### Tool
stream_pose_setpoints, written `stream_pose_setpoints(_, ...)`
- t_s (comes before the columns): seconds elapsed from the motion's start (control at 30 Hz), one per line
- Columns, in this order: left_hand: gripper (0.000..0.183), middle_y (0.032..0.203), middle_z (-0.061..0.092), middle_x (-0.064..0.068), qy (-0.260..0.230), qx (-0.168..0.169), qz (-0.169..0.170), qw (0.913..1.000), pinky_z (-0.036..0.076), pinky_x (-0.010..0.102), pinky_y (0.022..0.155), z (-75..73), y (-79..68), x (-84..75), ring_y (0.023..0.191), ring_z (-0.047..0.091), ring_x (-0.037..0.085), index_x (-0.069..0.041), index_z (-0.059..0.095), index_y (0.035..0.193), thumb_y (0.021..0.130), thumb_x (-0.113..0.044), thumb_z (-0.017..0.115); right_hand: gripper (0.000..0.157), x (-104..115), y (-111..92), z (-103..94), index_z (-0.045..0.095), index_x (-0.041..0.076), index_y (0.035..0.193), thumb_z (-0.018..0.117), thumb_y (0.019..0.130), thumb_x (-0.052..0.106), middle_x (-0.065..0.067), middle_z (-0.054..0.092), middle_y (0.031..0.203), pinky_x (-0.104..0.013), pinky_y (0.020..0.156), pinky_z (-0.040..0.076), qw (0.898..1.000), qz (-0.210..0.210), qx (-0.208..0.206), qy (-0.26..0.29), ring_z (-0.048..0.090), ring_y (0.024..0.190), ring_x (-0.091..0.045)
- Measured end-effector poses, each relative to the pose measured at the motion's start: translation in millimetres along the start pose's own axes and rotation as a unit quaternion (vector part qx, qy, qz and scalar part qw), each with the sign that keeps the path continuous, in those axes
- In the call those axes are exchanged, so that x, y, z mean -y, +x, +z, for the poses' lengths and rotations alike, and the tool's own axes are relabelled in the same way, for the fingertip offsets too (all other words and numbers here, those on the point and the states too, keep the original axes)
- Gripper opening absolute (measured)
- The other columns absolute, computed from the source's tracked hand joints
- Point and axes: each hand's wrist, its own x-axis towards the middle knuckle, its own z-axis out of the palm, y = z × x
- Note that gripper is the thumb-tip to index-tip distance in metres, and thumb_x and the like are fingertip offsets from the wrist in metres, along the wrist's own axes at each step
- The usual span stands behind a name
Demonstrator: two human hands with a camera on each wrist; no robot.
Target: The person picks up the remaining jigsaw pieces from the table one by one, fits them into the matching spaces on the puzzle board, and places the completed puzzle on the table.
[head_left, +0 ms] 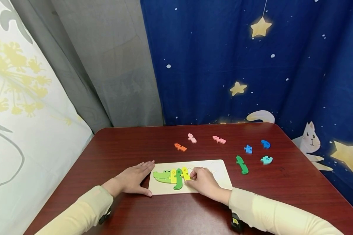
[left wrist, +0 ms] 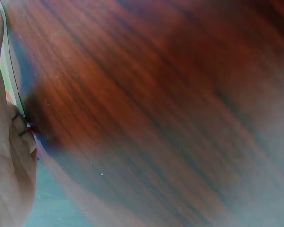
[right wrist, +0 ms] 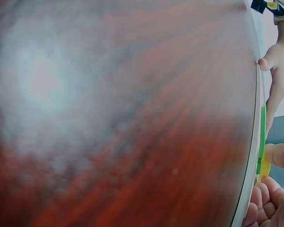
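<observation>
A pale wooden puzzle board lies on the table in the head view. Its left edge meets my left hand, whose fingers are stretched out. On the board, a green crocodile head piece, a yellow piece and a green leg piece stand in a row. Just right of the leg, my right hand pinches another yellow puzzle piece between thumb and fingers. The right wrist view shows this yellow piece edge-on at the thumb; whether it is fully joined to its neighbour I cannot tell.
Beyond the board lie an orange piece and two pink pieces, one of them farther right. To the right are a green leg piece, a teal piece and two blue pieces, the nearer angular. Curtains hang behind the table.
</observation>
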Motion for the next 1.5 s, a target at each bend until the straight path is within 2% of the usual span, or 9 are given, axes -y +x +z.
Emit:
stream_pose_setpoints(0.5, 0.118, 0.159, 0.021, 0.01, -0.001, 0.003, -0.003, 1.0, 0.022, 0.038, 0.116, -2.6, 0.2, -1.2, 0.144, 0.022, 0.024, -0.002, 0.023, 0.154, 0.074, -0.088, 0.041, 0.026, -5.9, 2.2, -2.1, 0.064, 0.009, 0.079, 0.087, 0.069, 0.016, 0.004, 0.056, 0.072, -0.025, 0.063, 0.043, 0.999, -0.014, 0.023, 0.038, 0.05, 0.065, -0.008)
stream_pose_setpoints(1.5, 0.118, 0.16, 0.02, 0.009, 0.0, 0.009, -0.005, 0.9999, 0.023, 0.039, 0.116, -4.0, -0.8, -2.9, 0.144, 0.022, 0.024, -0.002, 0.023, 0.154, 0.075, -0.088, 0.04, 0.02, -6.0, 2.6, -2.6, 0.066, 0.008, 0.082, 0.083, 0.075, 0.014, 0.007, 0.055, 0.073, -0.023, 0.061, 0.044, 0.998, -0.032, 0.026, 0.055, 0.049, 0.065, -0.005)
